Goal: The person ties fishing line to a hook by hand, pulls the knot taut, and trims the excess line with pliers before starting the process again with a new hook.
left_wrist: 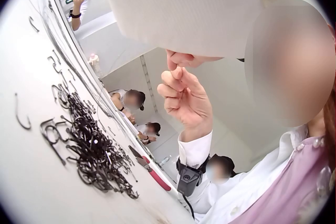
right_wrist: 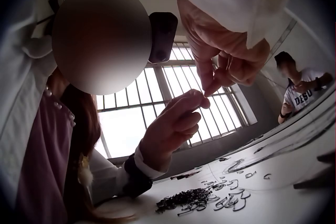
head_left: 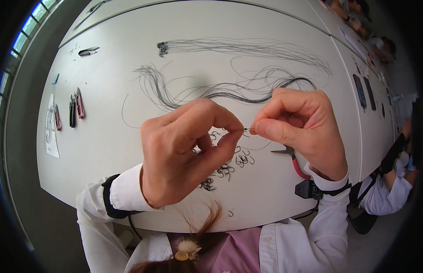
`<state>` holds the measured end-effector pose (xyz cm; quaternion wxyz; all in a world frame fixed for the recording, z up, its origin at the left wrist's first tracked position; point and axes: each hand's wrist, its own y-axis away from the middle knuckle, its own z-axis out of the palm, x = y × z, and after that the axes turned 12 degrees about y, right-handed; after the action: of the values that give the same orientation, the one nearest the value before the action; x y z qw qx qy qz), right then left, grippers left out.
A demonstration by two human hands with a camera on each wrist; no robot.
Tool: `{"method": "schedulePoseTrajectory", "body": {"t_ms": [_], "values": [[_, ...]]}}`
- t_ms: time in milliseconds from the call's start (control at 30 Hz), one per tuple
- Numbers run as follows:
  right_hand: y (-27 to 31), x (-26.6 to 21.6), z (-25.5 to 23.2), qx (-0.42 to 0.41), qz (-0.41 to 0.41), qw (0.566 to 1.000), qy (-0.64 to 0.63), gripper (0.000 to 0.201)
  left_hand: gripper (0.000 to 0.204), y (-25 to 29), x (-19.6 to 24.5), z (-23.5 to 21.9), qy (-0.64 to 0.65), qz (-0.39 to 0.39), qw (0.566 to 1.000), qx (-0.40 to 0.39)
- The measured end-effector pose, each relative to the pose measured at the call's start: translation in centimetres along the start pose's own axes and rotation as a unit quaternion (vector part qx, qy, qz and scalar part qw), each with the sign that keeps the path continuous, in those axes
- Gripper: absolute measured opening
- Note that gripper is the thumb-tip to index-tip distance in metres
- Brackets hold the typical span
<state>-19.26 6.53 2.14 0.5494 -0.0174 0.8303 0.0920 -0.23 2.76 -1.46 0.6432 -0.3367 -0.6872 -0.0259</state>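
Note:
Both hands are raised over the table, fingertips close together. My left hand [head_left: 173, 150] pinches a thin fishing line between thumb and forefinger, and a small dark knot [head_left: 245, 129] shows just past these fingertips. On the other side, my right hand [head_left: 304, 129] pinches the line between thumb and curled forefinger. I cannot tell whether a hook sits inside either pinch. Below the hands lies a heap of black fish hooks [left_wrist: 97, 148], with several loose hooks [right_wrist: 231, 200] spread around it. Pliers with red handles [head_left: 294, 159] lie under the right hand.
Behind the hands stretches a wavy bundle of dark line [head_left: 239, 94]. Farther back, another bundle [head_left: 243, 47] has hooks gathered at its left end. Snips [head_left: 73, 111], more snips [head_left: 88, 52] and a white card [head_left: 51, 134] lie left. Phones [head_left: 359, 92] and other people are at right.

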Motion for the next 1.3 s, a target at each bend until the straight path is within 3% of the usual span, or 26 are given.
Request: {"method": "schedulePoseTrajectory", "body": {"t_ms": [1300], "values": [[0.03,-0.08,-0.32,0.003,-0.013,1.0,0.026,0.005,0.012,-0.14,-0.15,-0.04,0.0,0.024,1.0,-0.019]]}}
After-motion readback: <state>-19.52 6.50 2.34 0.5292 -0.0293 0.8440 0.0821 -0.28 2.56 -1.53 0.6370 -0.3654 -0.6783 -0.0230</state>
